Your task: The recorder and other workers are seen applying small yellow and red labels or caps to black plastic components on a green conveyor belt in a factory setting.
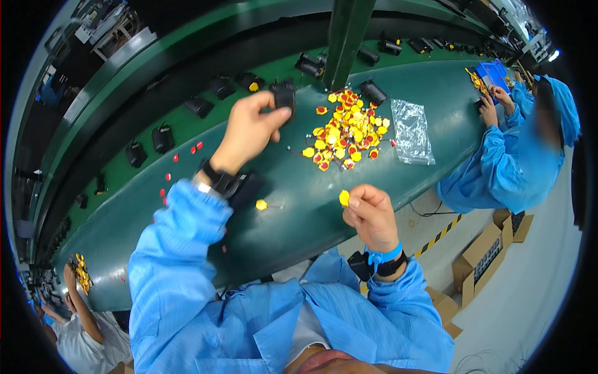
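My left hand (249, 128) reaches to the far side of the green table and grips a black box-shaped part (284, 95) between thumb and fingers. Nearer to me, my right hand (374, 215) pinches a small yellow piece (344, 198) with thumb and forefinger. Between and beyond the hands lies a loose pile of yellow and red pieces (352, 128), several with thin wires. One single yellow piece (261, 204) with a wire rests apart, near my left wrist. Another black part (238, 190) sits partly hidden behind my left forearm.
A clear plastic bag (412, 132) lies right of the pile, a black part (374, 92) behind it. More black parts (163, 138) line the green strip beyond a green post (349, 43). Small red bits dot the left side. Co-workers sit at both ends; cardboard boxes (479, 255) stand on the floor.
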The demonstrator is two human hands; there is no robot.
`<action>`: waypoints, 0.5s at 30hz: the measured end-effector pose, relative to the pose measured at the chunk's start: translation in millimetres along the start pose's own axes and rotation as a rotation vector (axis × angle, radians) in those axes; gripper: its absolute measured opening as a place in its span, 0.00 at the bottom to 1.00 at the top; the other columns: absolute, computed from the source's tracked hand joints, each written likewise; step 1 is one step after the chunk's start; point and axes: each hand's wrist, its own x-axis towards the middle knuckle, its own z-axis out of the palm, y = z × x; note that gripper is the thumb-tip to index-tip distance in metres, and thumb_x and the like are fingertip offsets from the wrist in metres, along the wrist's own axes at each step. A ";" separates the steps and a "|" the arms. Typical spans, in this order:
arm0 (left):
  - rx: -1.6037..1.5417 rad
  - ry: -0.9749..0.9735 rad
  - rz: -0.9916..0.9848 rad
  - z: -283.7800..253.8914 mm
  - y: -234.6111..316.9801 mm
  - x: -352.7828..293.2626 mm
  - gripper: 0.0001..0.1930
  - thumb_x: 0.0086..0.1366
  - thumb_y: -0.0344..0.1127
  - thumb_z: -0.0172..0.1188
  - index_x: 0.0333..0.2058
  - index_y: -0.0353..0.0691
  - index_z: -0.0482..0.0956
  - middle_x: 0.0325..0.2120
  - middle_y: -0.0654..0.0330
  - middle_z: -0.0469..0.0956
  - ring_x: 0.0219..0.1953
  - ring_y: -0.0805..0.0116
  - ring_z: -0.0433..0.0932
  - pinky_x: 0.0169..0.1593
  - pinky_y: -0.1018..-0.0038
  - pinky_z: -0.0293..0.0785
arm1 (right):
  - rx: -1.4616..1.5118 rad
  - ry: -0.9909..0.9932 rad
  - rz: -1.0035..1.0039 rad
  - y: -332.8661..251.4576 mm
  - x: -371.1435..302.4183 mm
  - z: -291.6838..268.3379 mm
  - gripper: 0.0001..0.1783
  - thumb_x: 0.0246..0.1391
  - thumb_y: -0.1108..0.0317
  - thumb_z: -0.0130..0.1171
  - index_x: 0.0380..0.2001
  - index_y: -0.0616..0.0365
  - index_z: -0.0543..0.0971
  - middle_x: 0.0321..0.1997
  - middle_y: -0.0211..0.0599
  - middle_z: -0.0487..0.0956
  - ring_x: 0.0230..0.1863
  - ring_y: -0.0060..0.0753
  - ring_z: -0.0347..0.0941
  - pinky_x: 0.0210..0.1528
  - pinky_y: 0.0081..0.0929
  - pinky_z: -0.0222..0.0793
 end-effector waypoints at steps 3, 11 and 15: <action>-0.004 -0.057 -0.068 -12.4 18.4 -79.4 0.04 0.58 0.24 0.59 0.32 0.32 0.75 0.22 0.66 0.75 0.20 0.81 0.74 0.23 0.83 0.69 | -0.128 -0.053 -0.085 -0.4 4.0 18.5 0.04 0.55 0.74 0.55 0.28 0.62 0.74 0.21 0.26 0.71 0.21 0.13 0.61 0.23 0.15 0.54; -0.236 0.083 -0.042 -29.5 1.3 -199.2 0.06 0.55 0.17 0.60 0.29 0.29 0.72 0.28 0.61 0.74 0.29 0.73 0.79 0.32 0.81 0.75 | -0.451 -0.269 -0.109 23.8 -2.8 98.3 0.04 0.57 0.72 0.56 0.29 0.61 0.74 0.23 0.18 0.68 0.23 0.07 0.57 0.24 0.12 0.51; -0.031 0.188 0.075 -30.9 8.9 -221.4 0.07 0.51 0.18 0.61 0.31 0.30 0.76 0.27 0.61 0.74 0.28 0.77 0.76 0.30 0.81 0.74 | -0.575 -0.309 -0.135 37.5 -9.5 119.6 0.06 0.56 0.70 0.58 0.27 0.61 0.75 0.21 0.16 0.67 0.22 0.06 0.56 0.23 0.11 0.51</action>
